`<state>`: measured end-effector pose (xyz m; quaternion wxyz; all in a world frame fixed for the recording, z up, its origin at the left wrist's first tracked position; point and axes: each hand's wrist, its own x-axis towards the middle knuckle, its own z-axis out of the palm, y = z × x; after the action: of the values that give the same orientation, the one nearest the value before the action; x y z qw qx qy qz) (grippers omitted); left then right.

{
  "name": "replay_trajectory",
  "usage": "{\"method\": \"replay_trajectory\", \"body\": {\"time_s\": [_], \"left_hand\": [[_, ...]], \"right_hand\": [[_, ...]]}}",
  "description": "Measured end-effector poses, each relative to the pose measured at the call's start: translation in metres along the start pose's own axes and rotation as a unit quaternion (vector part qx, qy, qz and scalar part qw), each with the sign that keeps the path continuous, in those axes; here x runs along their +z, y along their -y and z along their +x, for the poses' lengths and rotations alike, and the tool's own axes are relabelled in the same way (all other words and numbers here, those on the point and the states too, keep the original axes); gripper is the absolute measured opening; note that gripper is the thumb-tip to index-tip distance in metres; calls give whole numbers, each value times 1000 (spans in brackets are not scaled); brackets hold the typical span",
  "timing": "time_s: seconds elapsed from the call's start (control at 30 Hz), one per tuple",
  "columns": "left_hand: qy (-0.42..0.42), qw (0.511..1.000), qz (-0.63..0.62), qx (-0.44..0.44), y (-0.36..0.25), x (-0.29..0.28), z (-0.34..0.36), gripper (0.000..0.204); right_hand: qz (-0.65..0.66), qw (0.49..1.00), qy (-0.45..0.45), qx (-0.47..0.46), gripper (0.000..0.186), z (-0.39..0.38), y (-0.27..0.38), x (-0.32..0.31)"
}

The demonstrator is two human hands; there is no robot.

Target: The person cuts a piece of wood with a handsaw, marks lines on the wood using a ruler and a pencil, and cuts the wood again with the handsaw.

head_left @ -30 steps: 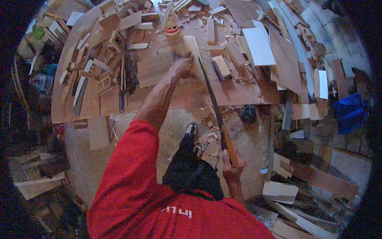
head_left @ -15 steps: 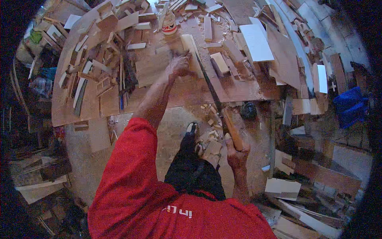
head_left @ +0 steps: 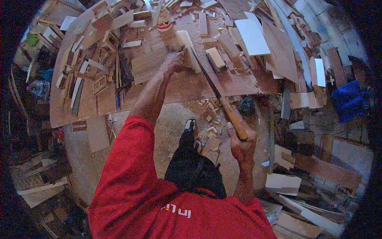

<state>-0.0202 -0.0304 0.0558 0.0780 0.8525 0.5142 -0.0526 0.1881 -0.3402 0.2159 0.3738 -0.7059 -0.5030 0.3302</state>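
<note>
A handsaw with a long, dark blade [head_left: 207, 79] and a brown wooden handle [head_left: 234, 118] slants from the bench down to the right. Its handle sits in the closed grip of my right hand [head_left: 243, 145], off the bench's near edge. The far part of the blade lies along the right side of a pale wood piece [head_left: 184, 39]. My left hand [head_left: 175, 61] is closed at that piece's left side, holding it on the bench. Blur and the hand hide some fingers and the lower part of the piece. Whether the teeth are in the wood, I cannot tell.
The wooden workbench [head_left: 159, 96] carries offcuts, a white tub [head_left: 163, 22], a small wood block [head_left: 215, 57] and a white panel [head_left: 252, 36]. Frames and strips pile up on its left. Small offcuts [head_left: 212, 145] litter the floor by my foot; a blue bag [head_left: 350, 101] lies right.
My right hand has moved slightly forward and right with the saw handle. My left hand stays at the pale wood piece. The whole view has shifted a little.
</note>
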Motion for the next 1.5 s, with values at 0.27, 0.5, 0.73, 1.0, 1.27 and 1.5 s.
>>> {"method": "replay_trajectory", "body": {"time_s": [0.27, 0.5, 0.73, 1.0, 1.27, 1.5], "left_hand": [[79, 989, -122, -33, -3, -8, -2, 114], [0, 1000, -7, -12, -1, 8, 1, 115], [-21, 897, -442, 15, 32, 59, 31, 113], [-128, 987, -70, 66, 15, 80, 15, 100], [-69, 995, 75, -23, -31, 49, -14, 103], [-8, 994, -112, 8, -33, 11, -34, 108]], "right_hand": [[24, 999, -9, 20, 26, 3, 7, 0], [27, 999, -21, 36, 18, -8, -30, 14], [13, 999, -46, -2, 20, -35, -48, 17], [73, 995, -43, 51, 22, -45, -43, 6], [35, 998, -10, 57, 20, -44, -43, 2], [2, 998, 19, 66, 25, -43, -47, -2]]}}
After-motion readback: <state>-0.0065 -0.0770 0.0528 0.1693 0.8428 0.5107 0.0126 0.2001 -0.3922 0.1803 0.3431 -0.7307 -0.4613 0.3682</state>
